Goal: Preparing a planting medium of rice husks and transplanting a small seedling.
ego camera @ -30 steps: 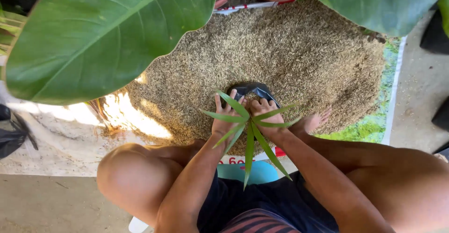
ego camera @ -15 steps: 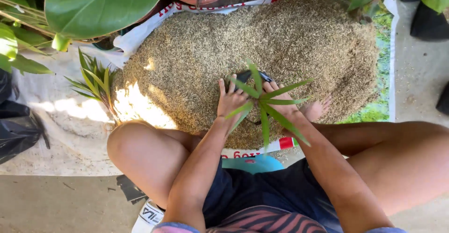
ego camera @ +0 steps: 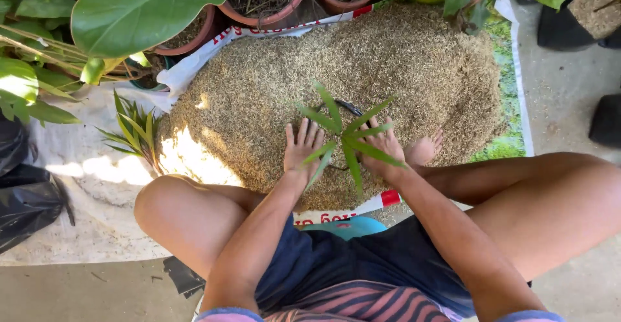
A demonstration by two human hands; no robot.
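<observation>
1. The left hand (ego camera: 301, 149) is pressing flat, fingers spread, at the seedling's (ego camera: 345, 134) 9 o'clock.
2. The right hand (ego camera: 383, 149) is cupping its 3 o'clock, fingers together.
3. The seedling is standing in a black bag (ego camera: 351, 107) on the husk pile (ego camera: 401, 63).

The left hand (ego camera: 301, 149) is flattening, fingers spreading wider on the husk pile (ego camera: 414, 63) beside the black bag (ego camera: 352, 108). The right hand (ego camera: 383, 149) is sliding nearer, perhaps pressing husk around the seedling (ego camera: 344, 134), whose leaves are turning and now spreading farther.
</observation>
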